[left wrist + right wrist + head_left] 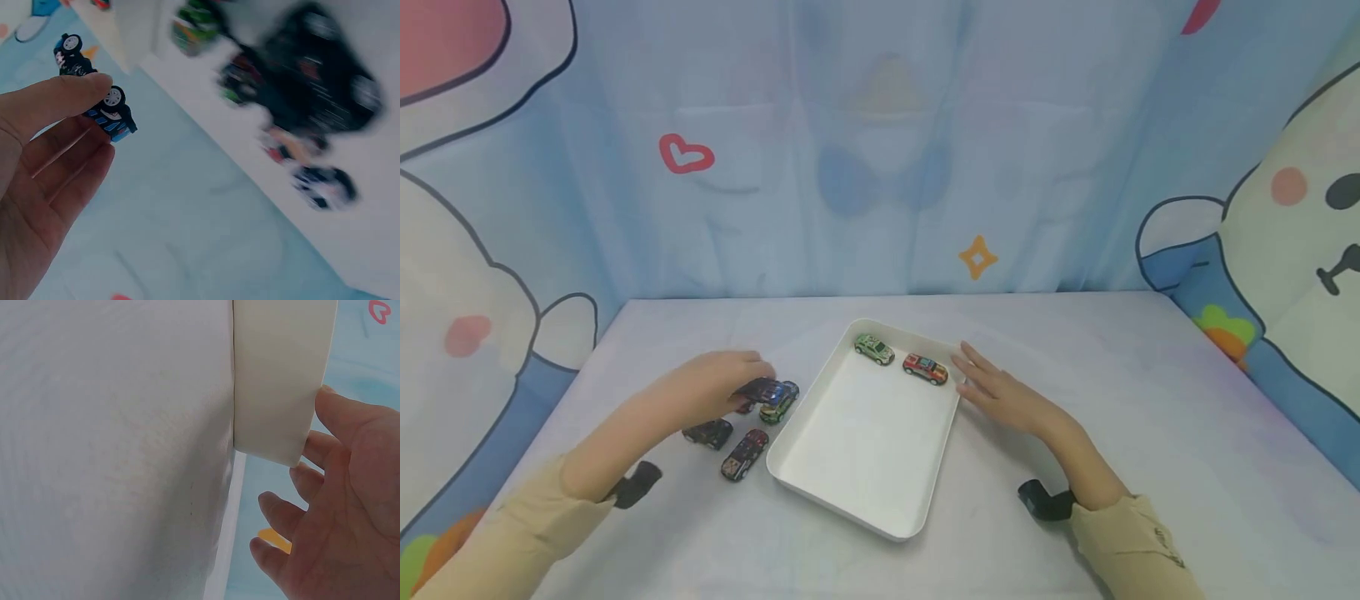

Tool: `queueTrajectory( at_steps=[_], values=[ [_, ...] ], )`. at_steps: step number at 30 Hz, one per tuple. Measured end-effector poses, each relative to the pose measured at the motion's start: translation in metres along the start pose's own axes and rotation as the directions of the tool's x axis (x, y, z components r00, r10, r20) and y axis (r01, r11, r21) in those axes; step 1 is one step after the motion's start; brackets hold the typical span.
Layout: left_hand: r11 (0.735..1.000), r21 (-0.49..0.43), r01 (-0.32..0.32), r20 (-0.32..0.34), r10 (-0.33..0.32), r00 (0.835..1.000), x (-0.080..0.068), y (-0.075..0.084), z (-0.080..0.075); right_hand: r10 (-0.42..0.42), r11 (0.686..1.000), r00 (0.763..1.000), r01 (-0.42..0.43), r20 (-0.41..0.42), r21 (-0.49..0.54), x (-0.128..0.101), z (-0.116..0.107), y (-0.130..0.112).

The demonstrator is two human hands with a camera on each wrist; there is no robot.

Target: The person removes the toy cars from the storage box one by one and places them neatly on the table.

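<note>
My left hand [748, 377] pinches a small blue-and-black toy car [772, 389] just above the table, left of a white tray [850, 492]. In the left wrist view the thumb and fingers of that hand [75, 125] hold the car [115, 119] with its wheels showing. Inside the tray, a green car [874, 349] and a red car [925, 368] sit near the far rim. My right hand [981, 379] lies flat with straight fingers beside the tray's right rim. Seen from the right wrist, that hand [312, 487] is right next to the tray wall [281, 381].
Three more toy cars lie on the table left of the tray: a green-yellow one [779, 407], a black one [709, 432] and a black-red one [745, 454]. A pale cloth [1150, 433] covers the table, and a cartoon curtain [880, 167] hangs behind.
</note>
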State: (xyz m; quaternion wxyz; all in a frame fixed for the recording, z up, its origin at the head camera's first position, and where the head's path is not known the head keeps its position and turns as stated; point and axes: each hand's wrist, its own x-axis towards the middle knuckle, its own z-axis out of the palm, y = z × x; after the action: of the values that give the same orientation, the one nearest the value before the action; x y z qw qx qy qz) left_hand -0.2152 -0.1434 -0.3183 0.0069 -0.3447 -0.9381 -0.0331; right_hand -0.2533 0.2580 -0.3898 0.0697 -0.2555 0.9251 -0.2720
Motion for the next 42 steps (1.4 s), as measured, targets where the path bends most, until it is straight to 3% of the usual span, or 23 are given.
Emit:
queueTrajectory(
  at_steps=[9, 17, 27, 32, 42],
  values=[
    [0.991, 0.027, 0.133, -0.113, -0.129, 0.985, -0.049, -0.044, 0.012, 0.011, 1.000, 1.000, -0.011, -0.007, 0.009, -0.001, -0.002, 0.005],
    [0.979, 0.037, 0.199, -0.114, -0.194, 0.974, -0.075, -0.068, 0.035, 0.002, 1.000, 1.000, -0.002, -0.006, 0.016, -0.002, -0.003, 0.002],
    [0.975, 0.041, 0.218, -0.097, -0.213, 0.972, -0.080, -0.083, 0.054, -0.008, 1.000, 1.000, 0.008, -0.003, 0.029, -0.002, 0.000, 0.002],
    [0.979, 0.026, 0.202, -0.106, -0.198, 0.974, -0.081, -0.084, 0.058, -0.012, 1.000, 1.000, 0.013, -0.007, 0.021, -0.002, 0.001, 0.002],
    [0.972, 0.002, 0.233, -0.083, -0.232, 0.969, -0.084, -0.085, 0.064, -0.002, 1.000, 1.000, 0.002, -0.003, 0.013, 0.001, 0.001, 0.002]
  ],
)
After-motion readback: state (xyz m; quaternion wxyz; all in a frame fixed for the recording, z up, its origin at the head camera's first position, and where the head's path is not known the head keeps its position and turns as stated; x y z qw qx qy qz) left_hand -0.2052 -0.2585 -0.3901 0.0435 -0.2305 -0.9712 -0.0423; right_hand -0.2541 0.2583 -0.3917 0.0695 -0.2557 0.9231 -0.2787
